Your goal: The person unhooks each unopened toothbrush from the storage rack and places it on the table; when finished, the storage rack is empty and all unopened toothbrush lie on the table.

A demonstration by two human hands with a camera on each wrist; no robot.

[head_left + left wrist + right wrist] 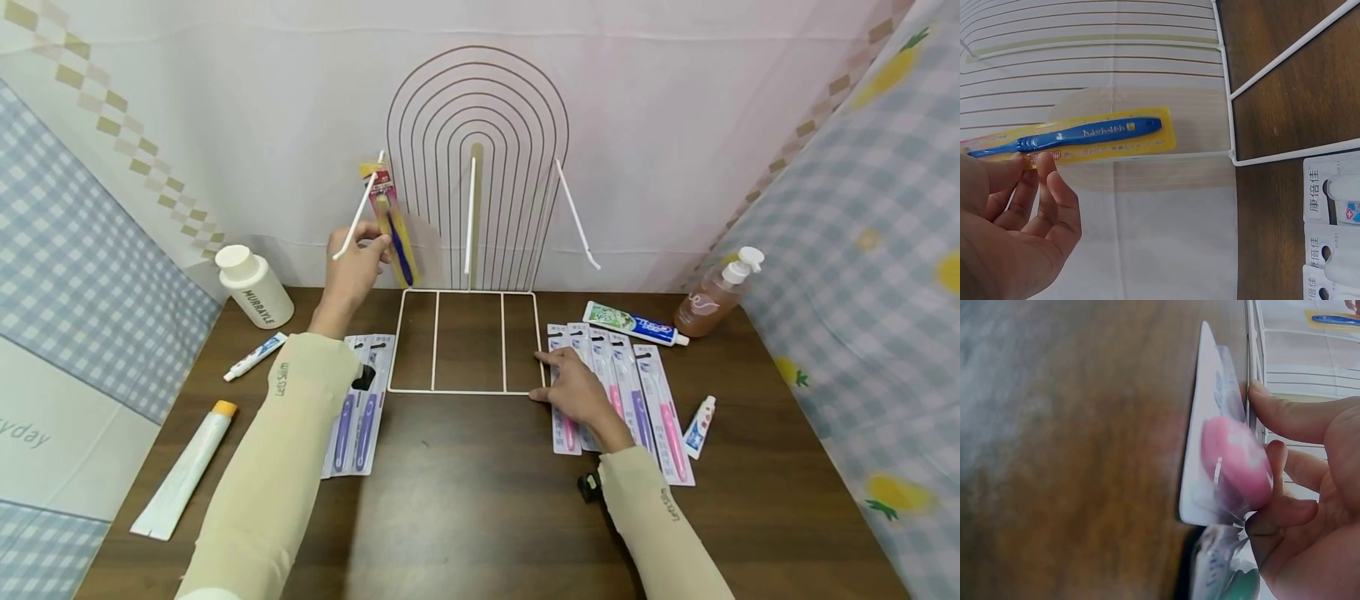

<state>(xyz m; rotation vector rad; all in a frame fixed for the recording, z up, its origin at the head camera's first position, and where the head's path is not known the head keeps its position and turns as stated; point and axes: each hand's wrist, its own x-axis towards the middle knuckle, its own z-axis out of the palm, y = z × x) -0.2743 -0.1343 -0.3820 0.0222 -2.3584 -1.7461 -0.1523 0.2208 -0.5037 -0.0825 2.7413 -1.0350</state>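
Note:
A yellow-backed toothbrush pack (395, 233) with a blue handle is at the left prong (354, 217) of a white wire rack (450, 392). The prong appears to pass through the top of the pack. My left hand (356, 262) pinches the pack's side between thumb and fingers; in the left wrist view the blue handle (1110, 130) extends beyond the fingertips. At the rack base's right side, my right hand (573, 383) presses the wire with spread thumb and index finger. Below it lie several toothbrush packs (566, 437), one with a pink handle (1235, 459) close to its fingers.
Purple-handled toothbrush packs (365, 433) lie left of the rack. Toothpaste tubes (183, 471) and a white bottle (255, 287) are further left. On the right are a green-and-blue toothpaste tube (633, 323), a pump bottle (716, 296) and a small tube (700, 427). A curtain rises behind the rack.

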